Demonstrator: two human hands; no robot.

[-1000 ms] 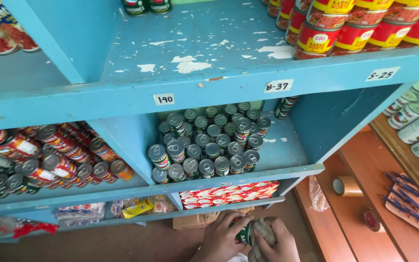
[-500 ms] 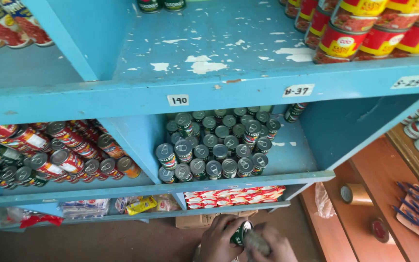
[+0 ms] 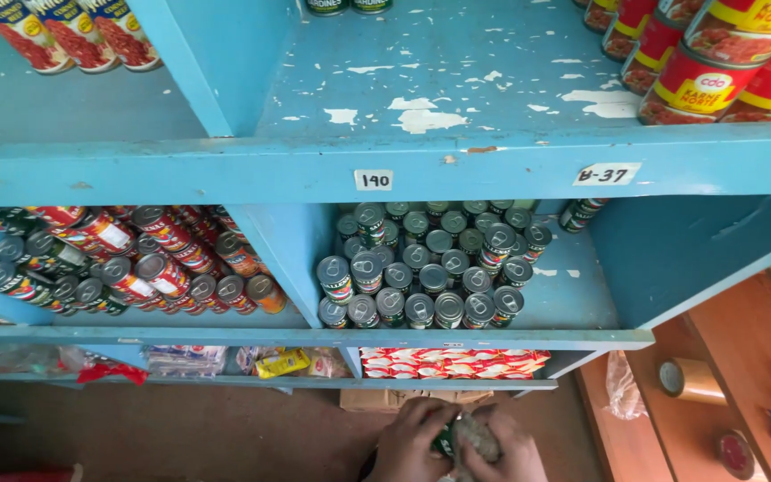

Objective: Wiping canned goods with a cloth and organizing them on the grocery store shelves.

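Note:
At the bottom edge of the head view my left hand (image 3: 410,442) and my right hand (image 3: 503,446) are pressed together around a small green can (image 3: 445,439) and a grey-brown crumpled cloth (image 3: 473,436). Both hands have their fingers curled on these things, low in front of the blue shelf unit (image 3: 385,170). Just above the hands lies a flat cardboard piece (image 3: 377,398) under the lowest shelf. Upright green-labelled cans with pull-tab lids (image 3: 430,268) fill the middle shelf compartment above.
Red-labelled cans (image 3: 127,259) lie stacked in the left compartment, larger red cans (image 3: 716,62) stand top right. Red and white packets (image 3: 452,361) and yellow packets (image 3: 283,361) fill the lowest shelf. A brown tape roll (image 3: 684,379) sits on an orange counter (image 3: 751,348) at right.
The view has tilted up, so both hands sit lower in frame. They stay closed together on the can and cloth, shifting slightly left.

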